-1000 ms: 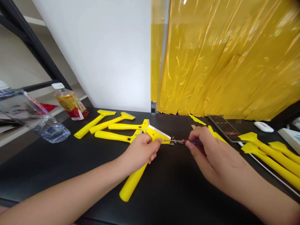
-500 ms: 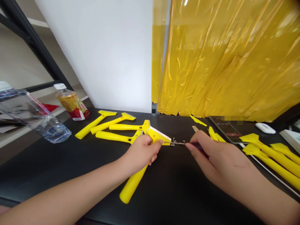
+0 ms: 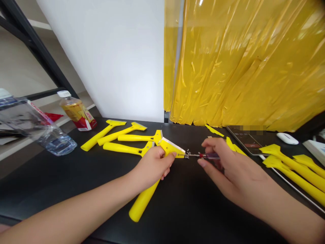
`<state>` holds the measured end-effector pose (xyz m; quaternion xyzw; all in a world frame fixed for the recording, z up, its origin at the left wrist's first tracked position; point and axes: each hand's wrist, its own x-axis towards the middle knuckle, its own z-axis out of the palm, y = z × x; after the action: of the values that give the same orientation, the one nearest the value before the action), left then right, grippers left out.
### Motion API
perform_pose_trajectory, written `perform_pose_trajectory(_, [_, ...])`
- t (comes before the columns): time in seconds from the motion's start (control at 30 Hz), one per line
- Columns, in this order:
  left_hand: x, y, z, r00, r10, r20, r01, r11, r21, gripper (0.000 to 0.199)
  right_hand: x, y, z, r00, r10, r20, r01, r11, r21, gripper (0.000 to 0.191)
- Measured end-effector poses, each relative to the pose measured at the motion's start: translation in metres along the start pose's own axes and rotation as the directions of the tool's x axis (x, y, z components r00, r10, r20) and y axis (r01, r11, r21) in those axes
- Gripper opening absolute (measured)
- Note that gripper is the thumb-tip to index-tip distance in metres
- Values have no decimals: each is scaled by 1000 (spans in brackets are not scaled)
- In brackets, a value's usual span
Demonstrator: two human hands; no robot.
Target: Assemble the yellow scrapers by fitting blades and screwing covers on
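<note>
Gripping a yellow scraper [image 3: 152, 188] just below its head, the left hand [image 3: 156, 162] is closed around it over the middle of the black desk [image 3: 106, 217], silver edge facing away, handle slanting toward the person. A screwdriver [image 3: 210, 156] points leftward, its thin shaft reaching the scraper's head. The right hand [image 3: 233, 167] surrounds its reddish handle, thumb and forefinger parted; whether that grip is pressing on it, I cannot tell. Small metal bits [image 3: 187, 154] lie by the shaft. Leftward are four more scrapers [image 3: 138, 138] and, beyond them, a drink bottle [image 3: 78, 112]. Rightward, a phone [image 3: 243, 139] lies near several long yellow tools [image 3: 299, 166].
</note>
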<state>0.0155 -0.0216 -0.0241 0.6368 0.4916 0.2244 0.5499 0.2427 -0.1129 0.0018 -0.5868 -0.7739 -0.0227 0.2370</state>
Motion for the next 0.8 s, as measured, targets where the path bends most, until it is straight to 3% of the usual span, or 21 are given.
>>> perform_pose_trajectory(0.13, [0,0,0,1000,-5,-21,5,1000,9,41,-1,1,1,999,-39,31,38,999,12,17])
perform_pose_trajectory(0.33, [1,-2,0,1000,-3,-2,3,999,-38,41,-1,1,6,998,-18,-61,18,1000,-11,26])
perform_pose_trajectory(0.5, [-2,4,1,999,24,24,-16,960,-281,32,6,1,7,982,180,-64,-143,915,378,20])
perform_pose_trajectory(0.63, [-4,6,3,999,33,20,-21,894,-449,19,13,9,7,908,275,-317,-56,828,558,14])
perform_pose_trajectory(0.7, [-4,5,4,999,27,25,-11,873,-488,17,15,15,9,869,307,-388,-47,832,553,14])
perform_pose_trajectory(0.8, [-3,5,3,999,32,29,-12,851,-524,17,18,26,14,913,249,-323,-121,922,367,17])
